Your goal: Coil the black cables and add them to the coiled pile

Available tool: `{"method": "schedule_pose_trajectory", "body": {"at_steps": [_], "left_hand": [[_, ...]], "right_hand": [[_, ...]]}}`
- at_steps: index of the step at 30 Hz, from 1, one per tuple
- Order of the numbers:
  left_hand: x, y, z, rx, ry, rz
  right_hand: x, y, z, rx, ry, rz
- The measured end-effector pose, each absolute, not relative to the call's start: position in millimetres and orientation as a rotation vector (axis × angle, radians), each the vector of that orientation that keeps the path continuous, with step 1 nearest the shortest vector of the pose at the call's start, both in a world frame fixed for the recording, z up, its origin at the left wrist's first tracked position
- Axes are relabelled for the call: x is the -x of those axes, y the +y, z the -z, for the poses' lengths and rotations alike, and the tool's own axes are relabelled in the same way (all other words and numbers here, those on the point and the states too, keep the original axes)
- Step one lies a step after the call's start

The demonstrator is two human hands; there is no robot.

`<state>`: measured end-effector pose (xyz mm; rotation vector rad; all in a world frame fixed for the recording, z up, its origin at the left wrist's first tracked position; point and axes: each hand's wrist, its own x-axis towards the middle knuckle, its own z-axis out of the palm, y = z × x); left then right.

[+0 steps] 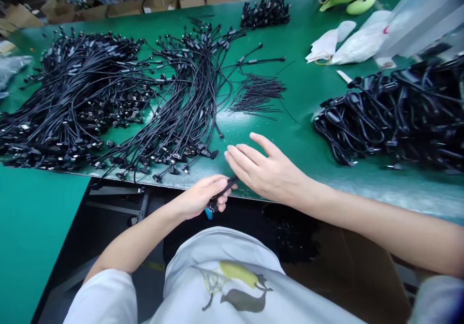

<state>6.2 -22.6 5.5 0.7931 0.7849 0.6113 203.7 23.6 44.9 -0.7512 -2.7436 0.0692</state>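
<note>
My left hand (201, 197) was clamped around a black cable (225, 190) ending in a blue-tipped connector (209, 213), just off the edge of a green-matted workbench (308, 84), while my right hand (266, 169) hovered just beside it, fingers (239, 152) slightly apart and touching nothing. A sprawling pile of black connector cables (174, 106) lay ahead of both hands, with a loose bunch of thin black wires (257, 94) beyond, a heap of coiled cables (391, 116) to the right and white plastic bags (357, 43) farther back.
</note>
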Motion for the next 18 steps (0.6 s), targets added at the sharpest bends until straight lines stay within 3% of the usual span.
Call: {"method": "schedule_pose_trajectory", "body": {"at_steps": [7, 13, 18], "left_hand": [[6.2, -25.6, -10.6, -0.935, 0.827, -0.5], [4.5, -31.4, -10.7, -0.643, 0.765, -0.48], [-5.6, -21.0, -3.6, -0.416, 0.833, -0.921]], "right_hand": [[-210.0, 34.5, -46.7, 0.708, -2.907, 0.019], [-227.1, 37.8, -48.2, 0.613, -2.951, -0.253], [-218.5, 14.1, -45.7, 0.93, -2.578, -0.147]]}}
